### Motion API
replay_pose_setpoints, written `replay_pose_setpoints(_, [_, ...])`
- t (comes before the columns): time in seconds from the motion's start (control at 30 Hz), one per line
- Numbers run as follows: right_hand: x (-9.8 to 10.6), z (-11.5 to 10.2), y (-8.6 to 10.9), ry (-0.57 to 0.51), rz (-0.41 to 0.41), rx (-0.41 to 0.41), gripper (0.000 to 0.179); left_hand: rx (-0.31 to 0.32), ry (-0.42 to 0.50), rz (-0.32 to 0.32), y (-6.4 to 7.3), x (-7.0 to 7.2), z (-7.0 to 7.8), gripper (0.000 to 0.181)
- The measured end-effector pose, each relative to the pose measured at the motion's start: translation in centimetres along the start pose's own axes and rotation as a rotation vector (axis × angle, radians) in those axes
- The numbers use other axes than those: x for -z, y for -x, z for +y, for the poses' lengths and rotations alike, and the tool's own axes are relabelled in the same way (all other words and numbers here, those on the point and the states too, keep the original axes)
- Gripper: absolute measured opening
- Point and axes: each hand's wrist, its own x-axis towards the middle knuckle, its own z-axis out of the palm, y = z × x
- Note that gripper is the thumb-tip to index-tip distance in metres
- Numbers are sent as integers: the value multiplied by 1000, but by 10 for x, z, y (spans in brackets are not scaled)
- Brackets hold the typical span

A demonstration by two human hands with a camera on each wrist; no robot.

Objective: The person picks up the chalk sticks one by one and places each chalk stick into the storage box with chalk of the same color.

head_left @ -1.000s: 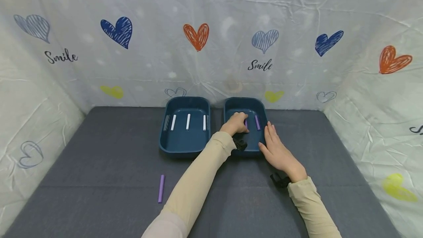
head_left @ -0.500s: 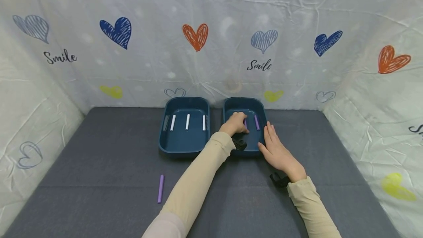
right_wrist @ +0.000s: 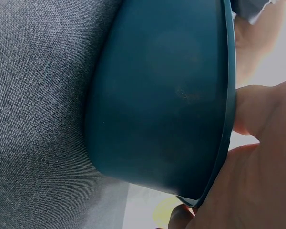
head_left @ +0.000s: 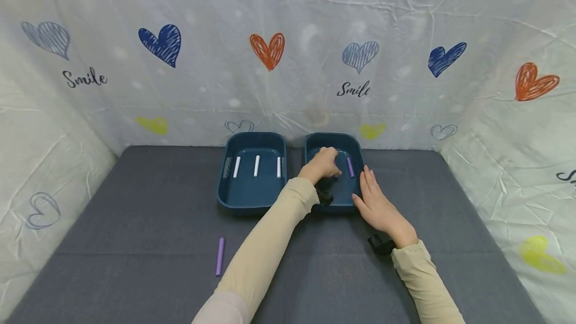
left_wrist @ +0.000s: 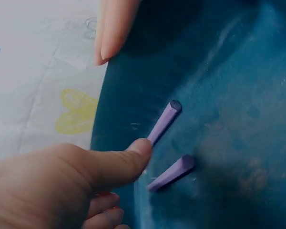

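Note:
My left hand (head_left: 322, 165) is over the right blue tray (head_left: 335, 207), fingers bent downward. Beneath it lies one purple chalk stick (left_wrist: 174, 172), partly hidden by the fingers in the head view. A second purple chalk stick (head_left: 350, 167) lies just to its right. In the left wrist view the thumb (left_wrist: 126, 160) overlaps the far end of one stick, and nothing shows gripped. My right hand (head_left: 380, 209) rests with straight fingers along the right rim of this tray, thumb at its near corner. The right wrist view shows the tray's outer wall (right_wrist: 157, 95) beside the hand.
The left blue tray (head_left: 252, 208) contains three white chalk sticks (head_left: 256, 166) in a row. Nearer, a purple chalk stick (head_left: 220, 256) lies on the grey cloth (head_left: 148, 244), left of my left sleeve. A printed white curtain (head_left: 310, 24) stands right behind both trays.
My left hand has lifted slightly from the purple chalk stick, which stays in the right tray. The right hand has kept its place at the rim.

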Motion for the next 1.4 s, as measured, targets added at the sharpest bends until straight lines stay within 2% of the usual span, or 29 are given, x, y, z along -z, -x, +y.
replay_pose_setpoints(0.13, [0,-1,0,0,7,5,69,-35,-53,11,5,9,4,58])
replay_pose_setpoints(0.3, [0,0,1,9,8,13,69,-49,-35,23,20,19,8,59])
replay_pose_setpoints(0.43, [0,0,1,6,12,18,69,-80,-6,60,33,22,9,63])
replay_pose_setpoints(0.57, [0,-1,2,2,8,18,69,-154,-23,118,46,24,9,62])
replay_pose_setpoints(0.7, [0,-2,3,0,4,13,69,-226,-81,165,62,25,10,60])
replay_pose_setpoints(0.87, [0,-2,3,-1,6,12,69,-277,-157,190,87,28,7,59])
replay_pose_setpoints(0.97, [0,-2,4,4,14,13,68,-307,-163,207,102,31,2,58])
replay_pose_setpoints(1.17, [1,-2,3,4,16,18,69,-382,-76,222,129,37,-13,59])
replay_pose_setpoints(1.4, [1,-2,3,3,-1,11,71,-401,84,177,159,47,-37,61])
